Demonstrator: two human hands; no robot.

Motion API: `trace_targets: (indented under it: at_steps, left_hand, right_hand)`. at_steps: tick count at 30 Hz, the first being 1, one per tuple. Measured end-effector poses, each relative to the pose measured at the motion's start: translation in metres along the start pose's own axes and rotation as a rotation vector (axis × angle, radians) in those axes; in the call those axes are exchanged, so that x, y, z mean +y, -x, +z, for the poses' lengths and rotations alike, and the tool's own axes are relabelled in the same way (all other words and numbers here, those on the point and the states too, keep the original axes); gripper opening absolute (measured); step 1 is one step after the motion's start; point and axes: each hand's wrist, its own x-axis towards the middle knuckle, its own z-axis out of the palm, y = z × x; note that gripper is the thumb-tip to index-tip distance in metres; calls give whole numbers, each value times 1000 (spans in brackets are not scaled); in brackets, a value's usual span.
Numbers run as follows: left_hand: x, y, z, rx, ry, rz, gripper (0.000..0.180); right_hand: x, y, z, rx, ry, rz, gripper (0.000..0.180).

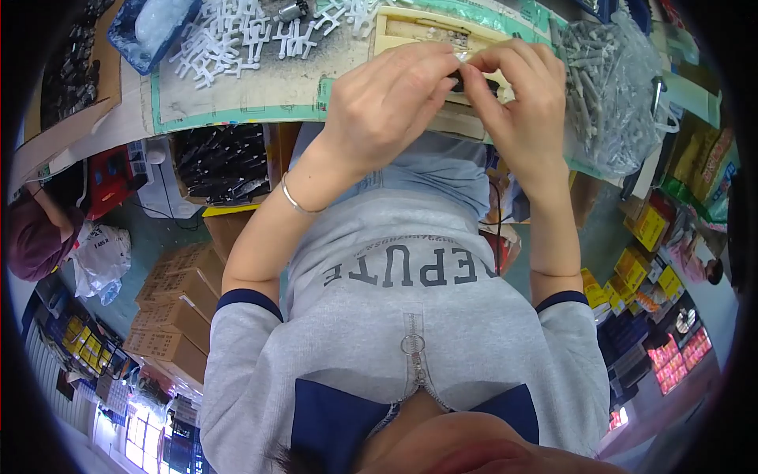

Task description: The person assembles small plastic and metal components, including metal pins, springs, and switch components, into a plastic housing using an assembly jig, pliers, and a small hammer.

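We see the worktop point(288, 91) bending across the top of the frame. At its upper right we find a clear plastic bag point(612, 99) of grey parts, and at upper left a spread of white pieces point(229, 39). A cream tray point(382, 31) sits at upper centre, under our hands. Our left hand point(387, 103) slants up and rightward, back of the hand showing, fingers stretched toward the right. Our right hand point(525, 99) rises upright from its wrist, forefinger arched, thumb pointing up and left. Our left wrist wears a metal bangle point(296, 196). Both grips are closed, fingertips meeting on a small pale piece point(463, 57) above the tray, mostly hidden by them.
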Motion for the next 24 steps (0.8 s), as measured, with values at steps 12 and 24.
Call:
trace_targets:
  at_steps: [12,24]
  left_hand:
    - [11,28,1,-227,-283,-107,28]
    - [10,30,6,-220,-322,-44,24]
  right_hand:
    - [26,2,9,-242,60,-288,13]
    - [22,-1,1,-311,71,-214,8]
